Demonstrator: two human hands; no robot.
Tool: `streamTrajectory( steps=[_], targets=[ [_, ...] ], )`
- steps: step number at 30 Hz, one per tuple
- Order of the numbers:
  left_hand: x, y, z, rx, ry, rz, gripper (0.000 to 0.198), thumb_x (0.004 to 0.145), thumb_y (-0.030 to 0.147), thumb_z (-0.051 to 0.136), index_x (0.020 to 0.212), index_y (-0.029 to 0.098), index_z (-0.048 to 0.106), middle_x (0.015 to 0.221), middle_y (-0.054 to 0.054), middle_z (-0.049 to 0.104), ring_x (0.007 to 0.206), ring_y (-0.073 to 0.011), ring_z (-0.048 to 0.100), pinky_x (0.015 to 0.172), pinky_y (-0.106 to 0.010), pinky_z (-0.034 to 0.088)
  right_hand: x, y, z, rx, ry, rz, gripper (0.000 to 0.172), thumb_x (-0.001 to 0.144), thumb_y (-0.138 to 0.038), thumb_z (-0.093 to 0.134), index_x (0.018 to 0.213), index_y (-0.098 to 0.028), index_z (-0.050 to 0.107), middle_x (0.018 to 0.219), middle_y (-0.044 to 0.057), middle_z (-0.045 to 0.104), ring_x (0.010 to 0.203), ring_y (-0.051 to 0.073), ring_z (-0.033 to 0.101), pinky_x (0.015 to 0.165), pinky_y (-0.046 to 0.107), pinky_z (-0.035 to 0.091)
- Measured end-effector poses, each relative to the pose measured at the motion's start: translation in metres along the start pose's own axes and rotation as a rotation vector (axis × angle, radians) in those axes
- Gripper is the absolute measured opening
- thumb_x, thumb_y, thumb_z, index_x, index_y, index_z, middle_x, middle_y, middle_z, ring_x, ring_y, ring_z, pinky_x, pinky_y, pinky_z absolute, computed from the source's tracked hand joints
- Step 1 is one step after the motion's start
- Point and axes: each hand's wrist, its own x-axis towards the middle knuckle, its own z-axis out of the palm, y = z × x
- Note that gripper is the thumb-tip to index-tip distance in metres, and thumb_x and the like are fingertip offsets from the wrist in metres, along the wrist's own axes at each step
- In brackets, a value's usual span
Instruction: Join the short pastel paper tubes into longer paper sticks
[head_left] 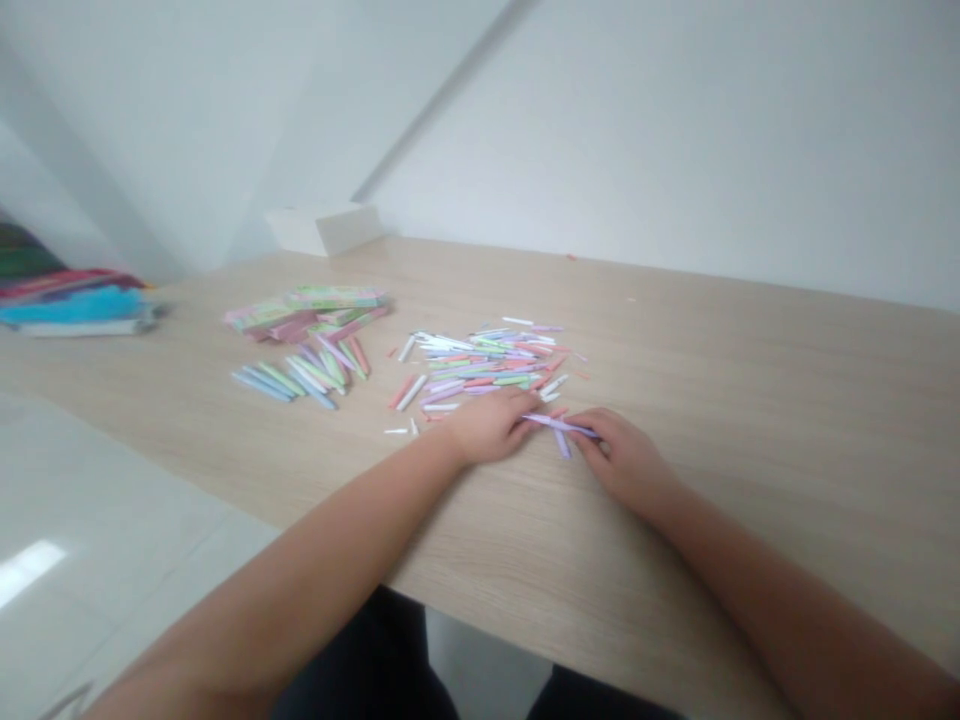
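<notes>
My right hand [619, 455] pinches a slim purple pen-like stick [559, 424] between thumb and fingers. Its other end meets the closed fingers of my left hand [491, 425], which rests low over the table. A second purple piece [562, 443] lies just under the stick, between my hands. Right behind my left hand spreads a loose pile of pastel pen-like pieces [487, 360] in white, purple, green, orange and blue. The picture is blurred, so their fine details do not show.
Left of the pile, several pastel pens [300, 375] lie in a loose row. Patterned pink and green boxes [307, 310] are heaped behind them. A white box [326, 230] stands against the wall, and a colourful stack [75, 305] sits at the far left of the wooden table [750, 400].
</notes>
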Motion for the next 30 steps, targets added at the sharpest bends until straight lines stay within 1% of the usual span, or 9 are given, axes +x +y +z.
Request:
streamTrajectory(
  steps=[4, 10, 13, 17, 20, 23, 26, 28, 30],
  targets=[
    [0.0013, -0.0016, -0.0006, -0.060, -0.021, 0.015, 0.038, 0.105, 0.039, 0.038, 0.113, 0.015, 0.066, 0.111, -0.012, 0.070, 0.107, -0.0239, 0.063, 0.095, -0.036, 0.048, -0.0005, 0.0047, 0.0002, -0.026, 0.018, 0.030, 0.023, 0.100, -0.027, 0.052, 0.113, -0.025, 0.070, 0.108, 0.008, 0.073, 0.101, 0.025, 0.067, 0.091, 0.041, 0.053],
    [0.0032, -0.0031, -0.0016, -0.109, -0.044, 0.040, 0.036, 0.104, 0.038, 0.039, 0.112, 0.016, 0.066, 0.110, -0.011, 0.070, 0.106, -0.0230, 0.063, 0.095, -0.036, 0.048, -0.0003, 0.0062, 0.0025, -0.054, 0.051, 0.053, 0.022, 0.098, -0.025, 0.054, 0.112, -0.024, 0.070, 0.106, 0.009, 0.074, 0.099, 0.025, 0.068, 0.089, 0.041, 0.054],
    [0.0032, -0.0035, -0.0001, -0.120, -0.042, 0.028, 0.036, 0.104, 0.039, 0.040, 0.112, 0.016, 0.067, 0.109, -0.011, 0.071, 0.105, -0.0227, 0.064, 0.093, -0.035, 0.048, -0.0001, 0.0054, 0.0024, -0.047, 0.045, 0.075, 0.022, 0.098, -0.027, 0.053, 0.111, -0.024, 0.071, 0.105, 0.008, 0.074, 0.098, 0.025, 0.068, 0.088, 0.039, 0.053],
    [0.0024, -0.0035, 0.0002, -0.138, -0.051, 0.038, 0.038, 0.105, 0.039, 0.039, 0.114, 0.016, 0.067, 0.111, -0.011, 0.071, 0.107, -0.0227, 0.064, 0.095, -0.035, 0.048, -0.0007, 0.0058, 0.0015, -0.023, 0.006, 0.131, 0.023, 0.098, -0.029, 0.053, 0.111, -0.024, 0.072, 0.103, 0.007, 0.076, 0.094, 0.024, 0.070, 0.081, 0.037, 0.054],
    [0.0012, -0.0038, -0.0005, -0.133, -0.063, 0.050, 0.038, 0.105, 0.038, 0.038, 0.115, 0.016, 0.067, 0.111, -0.012, 0.071, 0.108, -0.0231, 0.064, 0.097, -0.036, 0.048, -0.0015, 0.0062, 0.0006, 0.029, -0.046, 0.155, 0.021, 0.098, -0.030, 0.053, 0.106, -0.025, 0.071, 0.097, 0.005, 0.077, 0.088, 0.023, 0.071, 0.077, 0.036, 0.054],
    [0.0004, -0.0033, -0.0013, -0.133, -0.073, 0.072, 0.037, 0.105, 0.038, 0.038, 0.115, 0.017, 0.067, 0.110, -0.012, 0.070, 0.106, -0.0229, 0.064, 0.096, -0.036, 0.049, -0.0022, 0.0052, 0.0000, 0.140, -0.096, 0.172, 0.022, 0.100, -0.030, 0.048, 0.104, -0.025, 0.069, 0.087, 0.003, 0.076, 0.080, 0.021, 0.071, 0.075, 0.035, 0.055],
    [0.0006, -0.0016, -0.0022, -0.141, -0.072, 0.082, 0.037, 0.105, 0.037, 0.038, 0.116, 0.018, 0.067, 0.110, -0.011, 0.070, 0.105, -0.0223, 0.064, 0.095, -0.035, 0.049, -0.0028, 0.0040, 0.0007, 0.266, -0.085, 0.251, 0.018, 0.101, -0.032, 0.045, 0.099, -0.025, 0.061, 0.079, 0.002, 0.074, 0.070, 0.019, 0.070, 0.067, 0.033, 0.055],
    [0.0010, -0.0005, -0.0022, -0.139, -0.070, 0.070, 0.037, 0.105, 0.036, 0.038, 0.115, 0.017, 0.067, 0.110, -0.012, 0.070, 0.105, -0.0228, 0.064, 0.095, -0.035, 0.049, -0.0029, 0.0039, 0.0011, 0.266, -0.069, 0.305, 0.014, 0.100, -0.034, 0.050, 0.092, -0.025, 0.058, 0.075, 0.001, 0.072, 0.067, 0.019, 0.069, 0.063, 0.032, 0.053],
    [0.0012, -0.0005, -0.0015, -0.135, -0.069, 0.041, 0.037, 0.104, 0.037, 0.039, 0.113, 0.015, 0.068, 0.109, -0.012, 0.071, 0.105, -0.0238, 0.065, 0.093, -0.036, 0.049, -0.0025, 0.0038, 0.0007, 0.194, -0.074, 0.320, 0.013, 0.097, -0.035, 0.055, 0.090, -0.026, 0.059, 0.074, 0.000, 0.071, 0.066, 0.019, 0.068, 0.061, 0.032, 0.051]
  ],
)
